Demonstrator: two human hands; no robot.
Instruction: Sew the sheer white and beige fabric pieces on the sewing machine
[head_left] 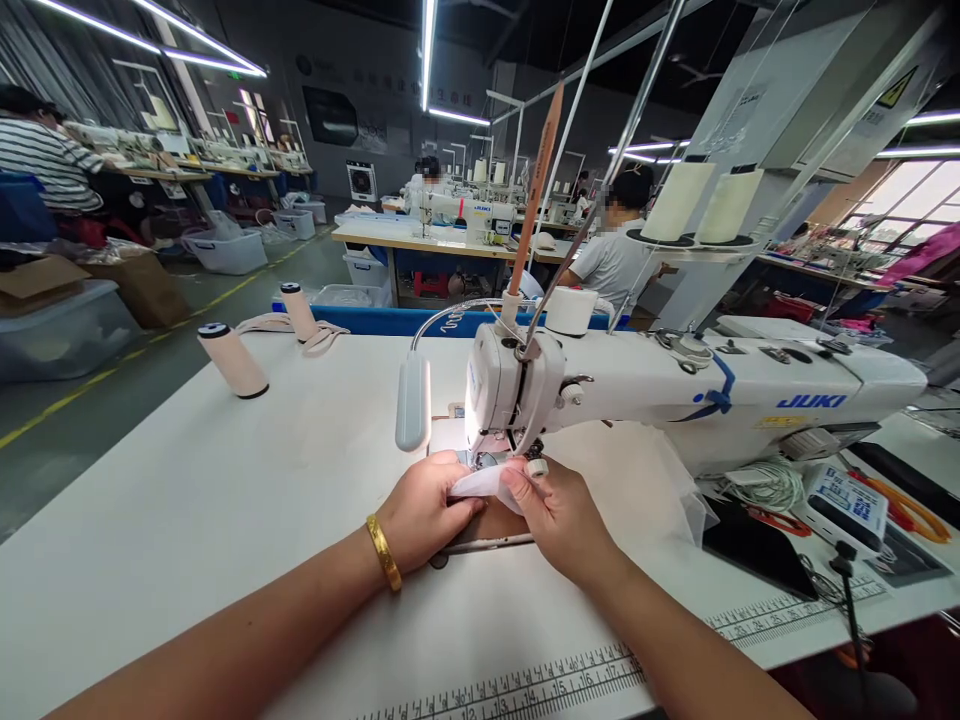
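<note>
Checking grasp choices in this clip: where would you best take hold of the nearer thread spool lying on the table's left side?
Grip the thread spool around its cylindrical middle, coming from above. It lies tilted on the table, long sides exposed, nothing touching it, so fingers can probably close across its width.

Head-worn view, forward and down, close over sewing table (187, 520).

Lighting: bright, even; ceiling strip lights (427, 50) overhead, daylight from windows (911, 200) at far right. Machine lamp glare whitens the cloth (484, 482). Shadows: soft, faint on the white surface (225, 500). Wide-angle distortion bends edges; foreground sharp, background faces blurred.
</note>
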